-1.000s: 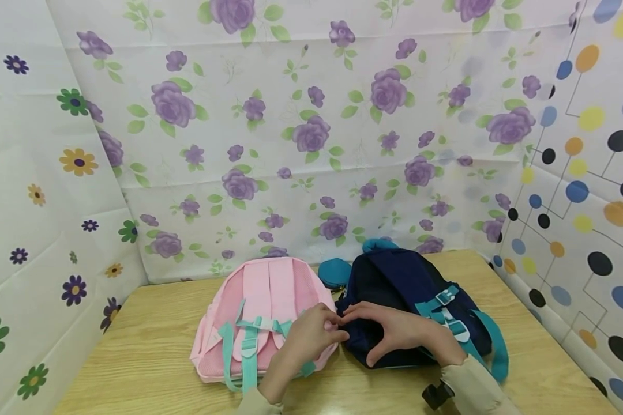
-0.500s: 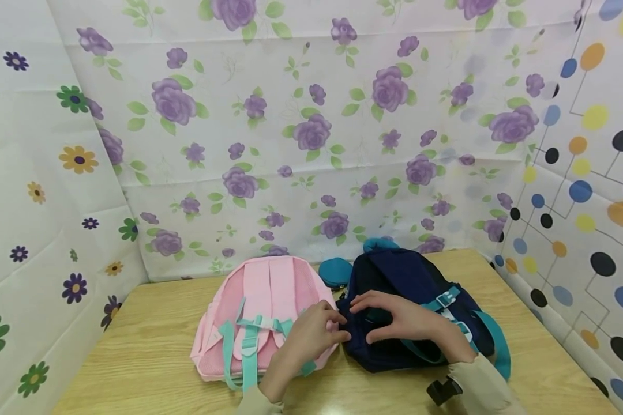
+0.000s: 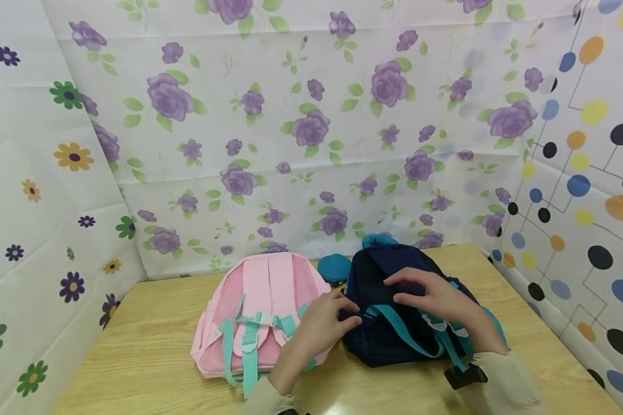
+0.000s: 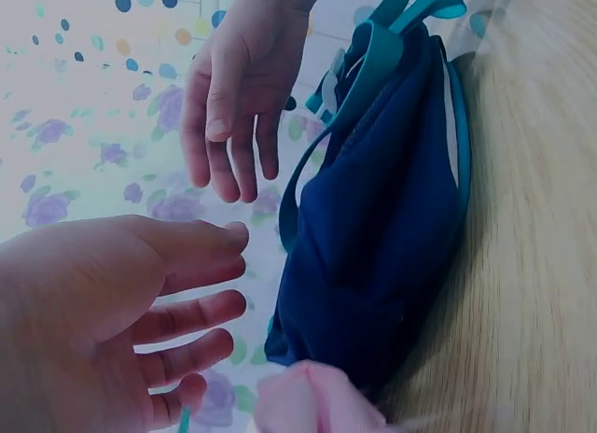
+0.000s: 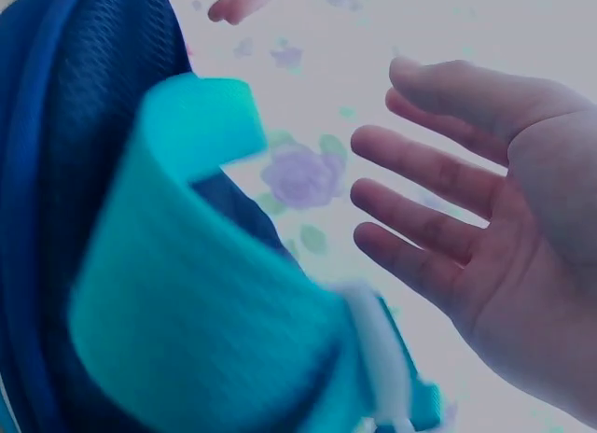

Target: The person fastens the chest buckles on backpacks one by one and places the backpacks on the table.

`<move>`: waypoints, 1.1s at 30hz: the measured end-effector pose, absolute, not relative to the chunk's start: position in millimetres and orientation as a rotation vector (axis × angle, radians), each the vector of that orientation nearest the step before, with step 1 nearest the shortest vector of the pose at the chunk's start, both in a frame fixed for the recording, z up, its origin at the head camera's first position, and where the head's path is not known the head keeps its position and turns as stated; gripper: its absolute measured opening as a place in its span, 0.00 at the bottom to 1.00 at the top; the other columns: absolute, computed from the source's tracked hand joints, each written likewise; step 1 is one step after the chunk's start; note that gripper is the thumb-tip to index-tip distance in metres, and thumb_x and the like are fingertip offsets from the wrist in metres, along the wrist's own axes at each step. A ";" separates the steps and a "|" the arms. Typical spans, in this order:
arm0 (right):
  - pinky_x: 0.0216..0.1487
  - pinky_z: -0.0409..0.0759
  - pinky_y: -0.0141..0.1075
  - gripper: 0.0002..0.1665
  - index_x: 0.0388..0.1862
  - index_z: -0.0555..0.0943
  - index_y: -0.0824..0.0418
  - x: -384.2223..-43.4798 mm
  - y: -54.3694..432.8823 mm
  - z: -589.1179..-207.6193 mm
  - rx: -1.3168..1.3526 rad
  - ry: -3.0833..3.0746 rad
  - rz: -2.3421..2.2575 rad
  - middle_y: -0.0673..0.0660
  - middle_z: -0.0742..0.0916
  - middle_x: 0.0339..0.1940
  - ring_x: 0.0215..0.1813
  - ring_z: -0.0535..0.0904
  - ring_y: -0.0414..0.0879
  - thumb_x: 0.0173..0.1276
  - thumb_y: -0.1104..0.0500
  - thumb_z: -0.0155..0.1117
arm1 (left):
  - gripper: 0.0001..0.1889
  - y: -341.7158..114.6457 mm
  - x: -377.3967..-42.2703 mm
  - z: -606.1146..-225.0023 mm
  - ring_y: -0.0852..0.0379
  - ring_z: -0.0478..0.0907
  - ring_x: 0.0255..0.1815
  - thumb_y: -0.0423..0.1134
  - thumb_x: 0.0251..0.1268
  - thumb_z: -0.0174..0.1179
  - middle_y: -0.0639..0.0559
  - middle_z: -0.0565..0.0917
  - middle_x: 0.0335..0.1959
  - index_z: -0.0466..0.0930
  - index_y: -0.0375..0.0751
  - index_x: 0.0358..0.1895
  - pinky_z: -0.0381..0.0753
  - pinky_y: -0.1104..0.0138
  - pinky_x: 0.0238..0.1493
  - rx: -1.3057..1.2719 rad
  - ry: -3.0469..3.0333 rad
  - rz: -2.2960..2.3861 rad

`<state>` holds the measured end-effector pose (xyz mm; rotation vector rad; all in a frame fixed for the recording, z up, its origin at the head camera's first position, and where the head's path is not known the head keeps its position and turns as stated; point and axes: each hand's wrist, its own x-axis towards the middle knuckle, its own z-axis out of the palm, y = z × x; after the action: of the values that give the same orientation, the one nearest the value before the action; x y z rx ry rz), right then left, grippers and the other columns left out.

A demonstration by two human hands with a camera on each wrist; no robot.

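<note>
A navy backpack [image 3: 371,349] with teal straps [image 3: 402,328] lies with its strap side up on the right half of the table. Above its right part is my right hand [image 3: 441,295], fingers apart and nothing between them. My left hand [image 3: 319,323] hovers over the gap between this bag and a pink backpack [image 3: 270,282], also holding nothing. The left wrist view has both hands facing each other beside the navy bag, fingers loosely extended. In the right wrist view a blurred teal strap [image 5: 205,302] loops up near my right hand [image 5: 541,200], apart from it.
The pink backpack has mint straps [image 3: 249,346] and lies to the left. Behind the bags, a round teal pouch [image 3: 334,268] sits near the flowered back cloth [image 3: 270,127]. Patterned cloths hang on both sides of the wooden table [image 3: 130,346].
My right hand has moved right and up, away from the navy bag's left edge. My left hand has shifted slightly right. A teal strap now lies across the bag's lower left.
</note>
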<state>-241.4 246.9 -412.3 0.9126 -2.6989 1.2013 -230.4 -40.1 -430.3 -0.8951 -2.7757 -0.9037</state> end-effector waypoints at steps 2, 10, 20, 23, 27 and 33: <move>0.56 0.80 0.45 0.18 0.60 0.78 0.39 -240.0 255.7 -411.2 0.874 -2.696 1.189 0.43 0.83 0.58 0.57 0.80 0.52 0.73 0.49 0.63 | 0.11 -34.4 -230.0 -429.1 0.63 0.75 0.38 0.50 0.66 0.65 0.58 0.81 0.43 0.88 0.52 0.47 0.75 0.71 0.40 -0.910 -2.758 -0.894; 0.57 0.79 0.47 0.19 0.62 0.79 0.49 -239.0 282.5 -409.6 0.750 -2.687 1.129 0.47 0.83 0.59 0.60 0.79 0.53 0.75 0.51 0.60 | 0.11 -2.2 -230.3 -424.2 0.63 0.75 0.41 0.49 0.68 0.63 0.55 0.81 0.42 0.87 0.52 0.48 0.74 0.73 0.43 -1.025 -2.700 -0.839; 0.50 0.81 0.36 0.18 0.62 0.78 0.46 -237.0 304.3 -410.3 0.642 -2.712 1.111 0.51 0.84 0.59 0.53 0.82 0.49 0.76 0.50 0.59 | 0.15 40.0 -238.5 -419.1 0.63 0.75 0.45 0.54 0.71 0.59 0.58 0.81 0.47 0.85 0.55 0.53 0.75 0.73 0.47 -1.109 -2.742 -0.779; 0.48 0.81 0.35 0.17 0.62 0.78 0.44 -236.8 311.1 -410.9 0.619 -2.711 1.118 0.52 0.84 0.58 0.53 0.82 0.51 0.76 0.50 0.58 | 0.15 50.7 -244.4 -416.2 0.62 0.75 0.47 0.53 0.72 0.58 0.57 0.81 0.48 0.85 0.54 0.54 0.75 0.72 0.48 -1.130 -2.740 -0.764; 0.48 0.81 0.33 0.16 0.61 0.79 0.45 -236.7 319.2 -410.6 0.598 -2.695 1.133 0.53 0.85 0.57 0.54 0.82 0.48 0.76 0.51 0.58 | 0.15 63.7 -252.2 -410.4 0.62 0.76 0.47 0.52 0.72 0.58 0.57 0.81 0.48 0.84 0.53 0.55 0.76 0.72 0.48 -1.130 -2.746 -0.785; 0.50 0.80 0.32 0.16 0.60 0.80 0.46 -237.5 326.9 -410.1 0.586 -2.682 1.140 0.52 0.85 0.56 0.54 0.81 0.43 0.77 0.52 0.57 | 0.16 80.6 -258.5 -407.7 0.63 0.75 0.48 0.54 0.72 0.58 0.60 0.80 0.50 0.82 0.57 0.57 0.76 0.71 0.49 -1.116 -2.782 -0.762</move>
<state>-237.5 326.9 -410.1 0.5861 -2.6822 1.1398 -258.5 80.6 -407.7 -1.1165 -2.7815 -0.7619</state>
